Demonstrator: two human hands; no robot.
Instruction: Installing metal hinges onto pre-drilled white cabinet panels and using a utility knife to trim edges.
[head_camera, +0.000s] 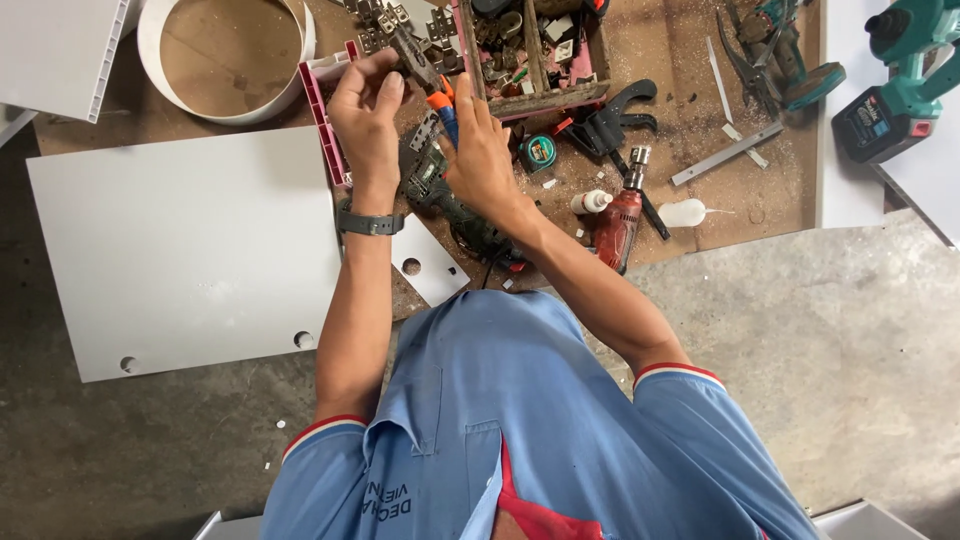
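Just in front of the wooden tool tray (540, 95): left hand (368, 110) pinched shut on a metal hinge (408, 45); right hand (478, 150) wrapped tight round an orange-and-blue screwdriver (443, 110). Likely slip of tip toward left fingers (385, 90), given unsupported mid-air hold; possible drop onto green drill (440, 190) below.

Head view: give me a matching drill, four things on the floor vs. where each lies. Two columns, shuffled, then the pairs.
Things
1. white ring
2. red drill
3. teal power tool
4. large white panel

Places
A. far right edge, beside a white board
B. top left, above the large panel
C. left of the person's left arm, holes near its lower edge
D. just right of the person's right forearm, by a small white bottle

Pairs: 1-B, 2-D, 3-A, 4-C
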